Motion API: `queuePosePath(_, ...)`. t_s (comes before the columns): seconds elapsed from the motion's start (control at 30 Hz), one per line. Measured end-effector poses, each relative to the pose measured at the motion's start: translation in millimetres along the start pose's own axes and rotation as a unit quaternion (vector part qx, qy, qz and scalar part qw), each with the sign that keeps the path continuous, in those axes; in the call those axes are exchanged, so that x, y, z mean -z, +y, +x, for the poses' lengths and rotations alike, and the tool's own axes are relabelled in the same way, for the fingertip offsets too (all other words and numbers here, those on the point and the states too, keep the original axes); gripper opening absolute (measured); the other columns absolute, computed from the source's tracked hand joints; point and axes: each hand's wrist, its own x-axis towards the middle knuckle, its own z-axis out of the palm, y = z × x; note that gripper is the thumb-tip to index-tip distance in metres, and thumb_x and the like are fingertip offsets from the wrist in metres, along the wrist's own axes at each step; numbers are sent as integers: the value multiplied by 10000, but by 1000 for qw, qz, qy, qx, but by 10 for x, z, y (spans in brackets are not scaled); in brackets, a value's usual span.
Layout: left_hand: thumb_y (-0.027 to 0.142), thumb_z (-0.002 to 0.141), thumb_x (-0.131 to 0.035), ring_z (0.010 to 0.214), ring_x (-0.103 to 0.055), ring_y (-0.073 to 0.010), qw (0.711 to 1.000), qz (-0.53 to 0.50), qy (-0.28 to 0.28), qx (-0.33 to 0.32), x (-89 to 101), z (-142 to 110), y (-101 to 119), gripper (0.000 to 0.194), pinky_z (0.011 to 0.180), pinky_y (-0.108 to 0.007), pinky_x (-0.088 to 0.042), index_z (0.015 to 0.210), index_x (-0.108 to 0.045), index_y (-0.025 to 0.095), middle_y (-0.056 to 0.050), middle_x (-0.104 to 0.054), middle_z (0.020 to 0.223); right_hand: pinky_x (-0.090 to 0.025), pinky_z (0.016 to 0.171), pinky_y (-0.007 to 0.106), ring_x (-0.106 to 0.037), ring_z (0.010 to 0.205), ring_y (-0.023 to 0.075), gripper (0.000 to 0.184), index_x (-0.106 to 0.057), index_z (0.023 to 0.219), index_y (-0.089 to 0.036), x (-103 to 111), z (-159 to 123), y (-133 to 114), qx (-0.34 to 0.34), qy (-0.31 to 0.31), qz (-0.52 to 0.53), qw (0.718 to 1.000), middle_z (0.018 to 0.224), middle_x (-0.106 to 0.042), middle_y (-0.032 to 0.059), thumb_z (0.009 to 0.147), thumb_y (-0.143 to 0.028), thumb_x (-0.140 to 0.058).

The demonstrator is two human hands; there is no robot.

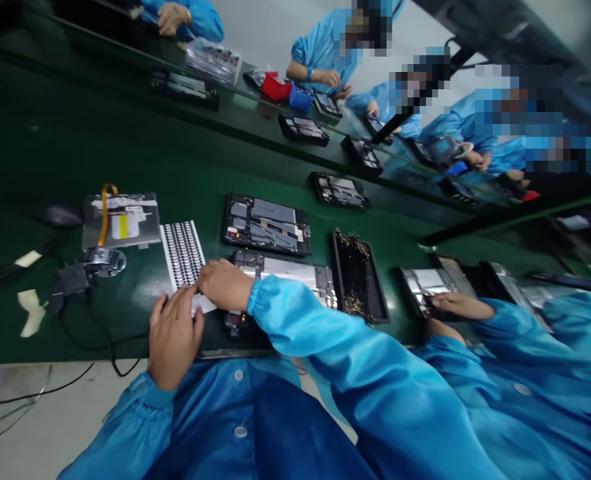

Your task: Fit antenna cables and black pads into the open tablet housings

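Head view: devices beside patterned sheet

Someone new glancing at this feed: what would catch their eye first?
Probably the bright blue sleeves, then the left hand and right hand meeting at the white sheet of small black shapes. Just right of the sheet lie opened devices, and beyond them a black tray holds many small gold-tipped parts.
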Motion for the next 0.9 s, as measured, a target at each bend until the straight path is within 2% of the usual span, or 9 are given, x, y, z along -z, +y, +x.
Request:
queuePosePath(0.1,249,946,-475,1189,-621,-321,1000,-8,-9,-11,19,35,-79,437,1114,-574,-345,1376,-460,171,-170,-655,1268,-473,903,305,-587,1012,157,162,-629,1010,-148,332,-417,137,29,55,108,992,1033,-657,52,1023,-205,-478)
queuePosePath(0.2,269,952,-486,1235,-586,-345,999,-33,-8,-18,58,65,-78,399,1115,-586,-348,1342,-518,190,-159,-649,1279,-492,924,312,-571,1021,150,134,-564,978,-204,553,-1291,215,-31,222,215,950,1027,-602,36,1028,-205,-439)
queuePosePath(0.27,254,939,-539,1283,-543,-349,998,-55,29,-17,97,83,63,354,1108,-566,-372,1287,-563,196,-160,-621,1311,-507,904,350,-573,1012,178,100,-547,954,-221,473,-1905,190,-111,283,238,922,1018,-575,52,1013,-214,-466)
queuePosePath(0.37,204,886,-650,1236,-568,-311,989,-103,58,-92,126,122,513,298,1070,-509,-431,1181,-609,209,-130,-637,1256,-515,905,378,-575,1040,204,80,-558,962,-216,51,-2506,88,-203,292,231,906,1062,-566,86,992,-184,-492)
queuePosePath(0.47,171,876,-667,1165,-608,-271,967,-145,3,-209,34,176,1057,235,1058,-476,-443,1106,-628,207,-84,-685,1146,-521,936,404,-574,1093,220,102,-566,996,-209,-374,-2663,-11,-248,275,202,907,1132,-575,112,989,-162,-476)
queuePosePath(0.53,164,891,-642,1163,-610,-263,960,-154,-33,-233,-96,203,1333,180,1069,-465,-435,1068,-638,194,-75,-693,1121,-528,943,415,-578,1098,225,116,-571,1006,-205,-512,-2644,-47,-270,279,173,905,1141,-585,118,995,-164,-463)
queuePosePath(0.6,164,905,-616,1156,-614,-254,958,-154,-56,-237,-240,216,1490,143,1071,-454,-434,1043,-644,187,-73,-695,1105,-538,934,411,-588,1084,226,125,-580,999,-199,-540,-2612,-51,-276,284,152,906,1125,-597,119,1000,-170,-459)
queuePosePath(0.73,178,918,-603,1115,-630,-237,957,-156,-57,-237,-421,218,1549,77,1025,-420,-453,984,-642,178,-73,-701,1078,-550,918,401,-600,1076,226,152,-598,999,-187,-477,-2585,-4,-260,271,130,918,1110,-616,127,1011,-173,-447)
queuePosePath(0.9,189,922,-612,1094,-637,-225,961,-159,-54,-220,-436,218,1534,18,940,-375,-460,913,-627,185,-49,-709,1062,-541,888,386,-612,1007,221,169,-624,981,-176,-470,-2548,33,-254,236,82,934,1090,-652,118,1020,-187,-460)
